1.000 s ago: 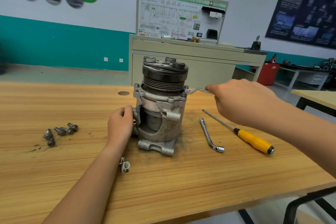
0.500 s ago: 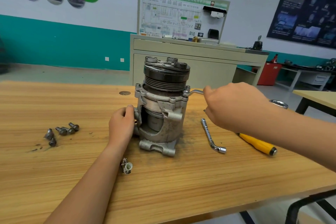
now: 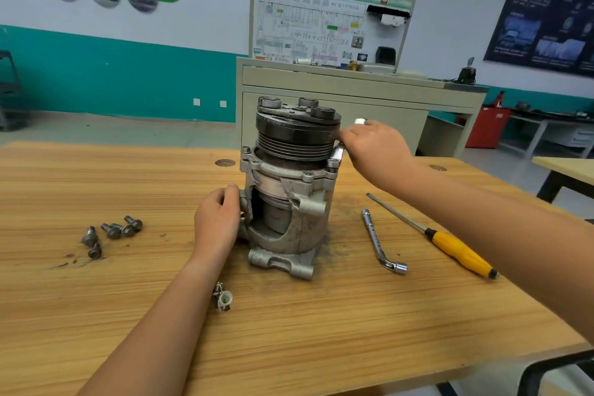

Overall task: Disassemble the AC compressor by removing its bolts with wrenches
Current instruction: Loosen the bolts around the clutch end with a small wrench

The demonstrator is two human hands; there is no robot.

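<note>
The AC compressor (image 3: 291, 190) stands upright on the wooden table (image 3: 321, 331), black pulley on top, grey aluminium housing below. My left hand (image 3: 217, 222) grips the housing's left side. My right hand (image 3: 374, 146) grips a silver wrench (image 3: 338, 154) whose lower end sits on a bolt (image 3: 332, 164) at the flange's right corner; the wrench's other end pokes out above my fingers. Another flange bolt (image 3: 246, 150) shows at the left corner. Several removed bolts (image 3: 111, 231) lie to the left.
An L-shaped socket wrench (image 3: 381, 243) and a yellow-handled screwdriver (image 3: 450, 246) lie right of the compressor. A small white connector (image 3: 222, 297) lies near my left forearm. A grey cabinet (image 3: 353, 100) with a wiring board stands behind the table.
My right hand swung the wrench from pointing right, round toward the pulley, and now sits close against it. The left hand and compressor stayed put.
</note>
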